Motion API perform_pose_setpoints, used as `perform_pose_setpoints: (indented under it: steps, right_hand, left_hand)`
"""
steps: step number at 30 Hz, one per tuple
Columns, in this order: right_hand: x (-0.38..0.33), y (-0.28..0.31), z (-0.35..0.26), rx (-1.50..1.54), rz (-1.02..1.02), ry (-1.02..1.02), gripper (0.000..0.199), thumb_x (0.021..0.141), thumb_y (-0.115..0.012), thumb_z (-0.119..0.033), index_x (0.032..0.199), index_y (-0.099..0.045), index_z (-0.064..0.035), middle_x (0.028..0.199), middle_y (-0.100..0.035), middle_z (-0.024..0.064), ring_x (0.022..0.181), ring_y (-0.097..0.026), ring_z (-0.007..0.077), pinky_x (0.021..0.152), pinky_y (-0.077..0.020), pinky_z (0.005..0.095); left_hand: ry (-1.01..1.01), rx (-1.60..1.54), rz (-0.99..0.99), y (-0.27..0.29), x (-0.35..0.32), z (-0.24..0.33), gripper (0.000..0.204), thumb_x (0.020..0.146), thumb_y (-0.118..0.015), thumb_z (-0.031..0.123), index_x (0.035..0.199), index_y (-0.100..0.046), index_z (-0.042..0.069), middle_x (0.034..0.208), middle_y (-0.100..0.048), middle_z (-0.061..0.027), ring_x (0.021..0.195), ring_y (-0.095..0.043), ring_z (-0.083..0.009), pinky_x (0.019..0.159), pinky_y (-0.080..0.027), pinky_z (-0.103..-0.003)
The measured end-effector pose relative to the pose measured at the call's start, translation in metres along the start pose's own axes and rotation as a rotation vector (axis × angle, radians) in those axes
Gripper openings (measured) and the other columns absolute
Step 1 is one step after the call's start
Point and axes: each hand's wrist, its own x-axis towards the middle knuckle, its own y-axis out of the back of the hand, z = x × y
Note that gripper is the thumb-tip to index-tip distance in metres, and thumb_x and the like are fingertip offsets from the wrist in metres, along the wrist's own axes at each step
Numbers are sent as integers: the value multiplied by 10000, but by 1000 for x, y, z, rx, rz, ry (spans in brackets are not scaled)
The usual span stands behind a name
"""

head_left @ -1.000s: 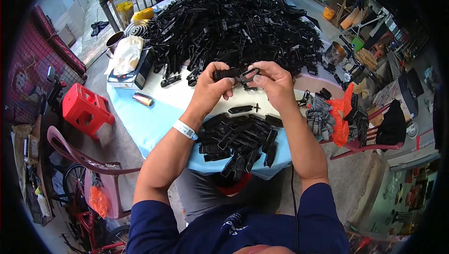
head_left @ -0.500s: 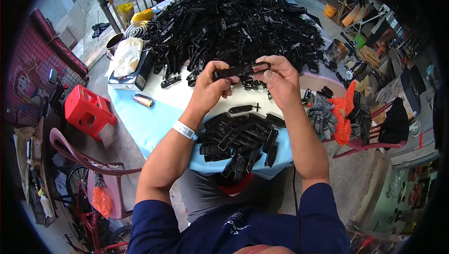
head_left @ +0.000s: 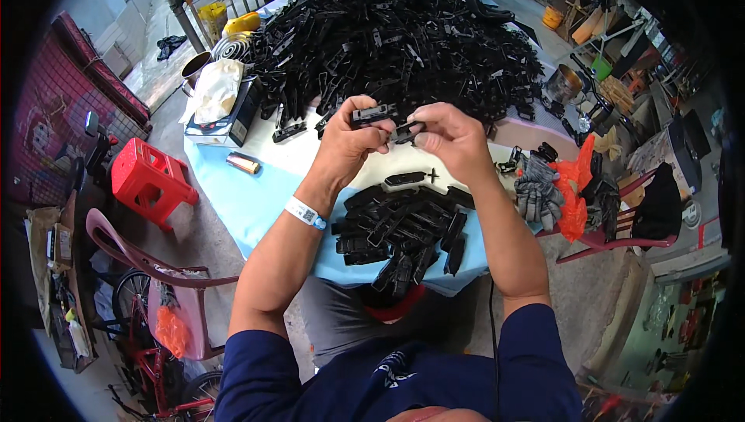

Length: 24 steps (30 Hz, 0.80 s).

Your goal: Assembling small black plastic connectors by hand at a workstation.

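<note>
Head view: the fingers of the left hand are closed around a long black part; those of the right hand pinch a smaller black piece just beside it, whether touching I cannot tell. Both are held above the bench. Nearer the person lies a small pile of black parts, with 1 cross-shaped piece just beyond. Past the hands rises a far larger black heap; grey gloves lie to the right.
</note>
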Motion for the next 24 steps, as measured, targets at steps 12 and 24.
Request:
perform_pose_setpoints:
  steps: [12, 24]
  right_hand:
    - [5, 11, 16, 517, 206, -245, 259, 942, -638, 0, 1202, -642, -1, 1122, -702, 110, 973, -685, 171, 842, -611, 359]
    - [1, -1, 8, 35, 146, 63, 302, 885, -715, 50, 1174, -637, 13, 1223, -665, 129, 1087, -657, 197, 991, -516, 334]
  left_hand:
    - [-423, -733, -393, 71, -14, 77, 336, 867, -738, 78, 1165, -588, 119, 1026, -656, 3, 993, -601, -176, 881, -540, -362]
    - [-125, 628, -141, -14, -3, -9, 218, 916, -597, -4, 1126, -540, -10, 944, -737, -89, 847, -726, -135, 745, -562, -265]
